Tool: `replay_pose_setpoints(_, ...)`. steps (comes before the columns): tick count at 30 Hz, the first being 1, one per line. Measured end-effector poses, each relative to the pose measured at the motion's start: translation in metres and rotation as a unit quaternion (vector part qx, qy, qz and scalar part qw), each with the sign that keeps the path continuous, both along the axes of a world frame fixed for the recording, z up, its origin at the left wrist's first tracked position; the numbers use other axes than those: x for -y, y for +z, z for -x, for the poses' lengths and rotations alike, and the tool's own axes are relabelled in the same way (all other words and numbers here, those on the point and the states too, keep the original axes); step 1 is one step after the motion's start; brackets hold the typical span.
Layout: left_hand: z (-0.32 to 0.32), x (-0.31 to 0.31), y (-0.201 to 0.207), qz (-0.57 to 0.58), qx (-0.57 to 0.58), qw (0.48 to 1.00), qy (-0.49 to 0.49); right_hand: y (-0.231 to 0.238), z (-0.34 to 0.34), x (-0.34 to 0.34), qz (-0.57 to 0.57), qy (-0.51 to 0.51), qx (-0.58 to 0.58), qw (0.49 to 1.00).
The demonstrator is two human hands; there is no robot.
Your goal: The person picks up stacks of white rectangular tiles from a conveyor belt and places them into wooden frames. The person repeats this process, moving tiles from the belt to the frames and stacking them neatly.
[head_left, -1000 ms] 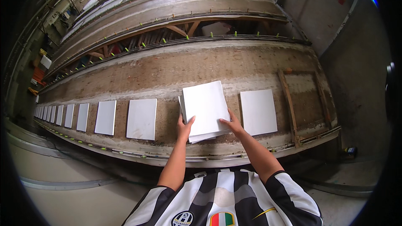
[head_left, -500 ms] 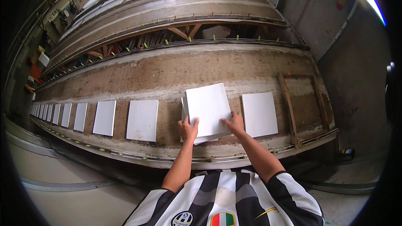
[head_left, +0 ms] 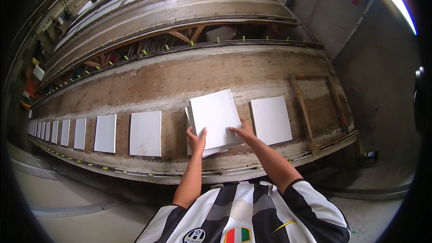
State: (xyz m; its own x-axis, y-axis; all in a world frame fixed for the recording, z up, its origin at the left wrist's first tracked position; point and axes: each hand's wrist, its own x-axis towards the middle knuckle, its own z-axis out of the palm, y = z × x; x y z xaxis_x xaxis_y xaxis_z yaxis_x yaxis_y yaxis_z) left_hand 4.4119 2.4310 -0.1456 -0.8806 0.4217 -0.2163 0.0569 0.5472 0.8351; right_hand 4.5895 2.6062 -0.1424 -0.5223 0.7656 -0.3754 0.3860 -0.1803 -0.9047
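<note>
A stack of white rectangular sheets (head_left: 216,116) lies slightly turned on the long brown table, its lower layers sticking out askew at the left and near edges. My left hand (head_left: 196,141) grips the near left edge, thumb on top and fingers round the side. At the right edge, my right hand (head_left: 243,132) holds the same stack, thumb pressed on the top face. Whether the stack's underside touches the table cannot be seen. To its right lies a single white piece (head_left: 271,120), and to its left another white piece (head_left: 146,133) with faint smudges.
Several more white pieces (head_left: 105,133) run in a spaced row toward the far left. A wooden frame (head_left: 300,112) lies at the table's right end. Green clips (head_left: 192,43) line the rails of the stained table (head_left: 180,74). More long tables (head_left: 148,33) stand beyond; a grey wall (head_left: 366,63) rises at right.
The whole view has shifted, so the table and its pieces appear a little farther left. Both hands keep their grip on the stack, with hardly any movement relative to the table.
</note>
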Motion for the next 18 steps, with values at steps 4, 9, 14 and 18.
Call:
replay_pose_setpoints(4, 0.005, 0.000, 0.016, -0.049, 0.151, 0.986, 0.054, 0.000, 0.002, 0.000, 0.022, 0.038, 0.003, 0.999)
replay_pose_setpoints(9, 0.003, -0.001, 0.008, -0.083, 0.208, 0.974, 0.021, -0.006, -0.001, -0.010, -0.081, 0.059, 0.049, 0.994)
replay_pose_setpoints(14, -0.006, -0.010, 0.013, -0.110, 0.201, 0.973, 0.026, 0.000, -0.001, -0.023, -0.120, 0.089, 0.054, 0.987)
replay_pose_setpoints(18, -0.018, -0.021, 0.018, -0.036, 0.054, 0.998, 0.010, 0.008, -0.004, -0.029, -0.114, 0.121, 0.090, 0.982)
